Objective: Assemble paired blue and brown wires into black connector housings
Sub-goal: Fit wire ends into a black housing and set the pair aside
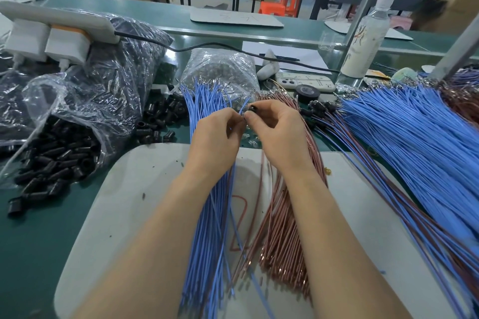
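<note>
Your right hand (277,132) pinches a small black housing (253,109) at its fingertips, and your left hand (217,134) pinches a blue wire (242,110) right beside it (tip near the housing), above the blue pile (204,228) and brown pile (282,228) on the mat (134,189).

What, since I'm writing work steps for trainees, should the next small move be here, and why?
Probably push the tip of the blue wire into the black connector housing. The left hand pinches the blue wire near its end, the right hand pinches the housing, and the two nearly touch. Whether the tip is already seated cannot be told.
</note>
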A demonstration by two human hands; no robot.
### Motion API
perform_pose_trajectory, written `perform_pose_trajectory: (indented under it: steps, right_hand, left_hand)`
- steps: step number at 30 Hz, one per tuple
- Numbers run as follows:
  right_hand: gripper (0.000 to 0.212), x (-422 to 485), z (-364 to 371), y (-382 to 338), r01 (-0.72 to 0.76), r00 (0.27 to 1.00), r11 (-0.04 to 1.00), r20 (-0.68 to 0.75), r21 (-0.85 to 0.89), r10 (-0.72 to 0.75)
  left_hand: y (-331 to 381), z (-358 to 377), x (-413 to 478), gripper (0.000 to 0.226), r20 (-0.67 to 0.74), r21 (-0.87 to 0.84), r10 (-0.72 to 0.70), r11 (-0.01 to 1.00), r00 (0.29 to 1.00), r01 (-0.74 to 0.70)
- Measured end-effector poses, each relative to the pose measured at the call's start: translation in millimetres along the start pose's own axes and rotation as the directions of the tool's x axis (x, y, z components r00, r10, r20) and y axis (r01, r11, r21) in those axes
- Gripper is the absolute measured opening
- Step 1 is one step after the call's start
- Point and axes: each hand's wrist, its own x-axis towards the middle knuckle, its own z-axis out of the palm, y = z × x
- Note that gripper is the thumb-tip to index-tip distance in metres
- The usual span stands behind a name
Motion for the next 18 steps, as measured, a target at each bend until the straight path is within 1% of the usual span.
perform_pose_trajectory:
  steps: [3, 7, 11, 15, 18]
  right_hand:
    - [0.011, 0.4, -0.7, 1.3, -0.003, 1.0, 1.0, 0.011, -0.01, 0.003]
    - [0.01, 0.1, -0.3, 2.1, -0.009, 1.0, 1.0, 0.014, -0.02, 0.01]
    - [0.013, -0.5, 1.0, 0.1, 0.001, 1.0, 0.999, -0.002, -0.035, -0.001]
    - [0.015, -1.6, 1.2, -2.0, 0.019, 1.0, 0.999, -0.006, -0.049, -0.02]
    - [0.015, -2.2, 0.8, -1.8, 0.03, 1.0, 0.998, -0.005, -0.056, -0.03]
  left_hand:
    - [-0.9, 1.3, -0.2, 0.009, -0.002, -0.018, -0.005, 1.0, 1.0, 0.005]
    - [-0.9, 1.8, -0.6, 0.012, 0.0, -0.036, -0.008, 0.999, 1.0, 0.008]
    - [-2.5, 2.3, 0.3, 0.008, 0.006, -0.003, -0.027, 1.0, 1.0, 0.027]
    - [-1.6, 1.1, 0.3, 0.01, 0.003, 0.003, -0.041, 0.999, 0.999, 0.041]
    - [-1.5, 1.0, -0.1, 0.011, 0.025, 0.023, -0.052, 0.998, 0.998, 0.052]
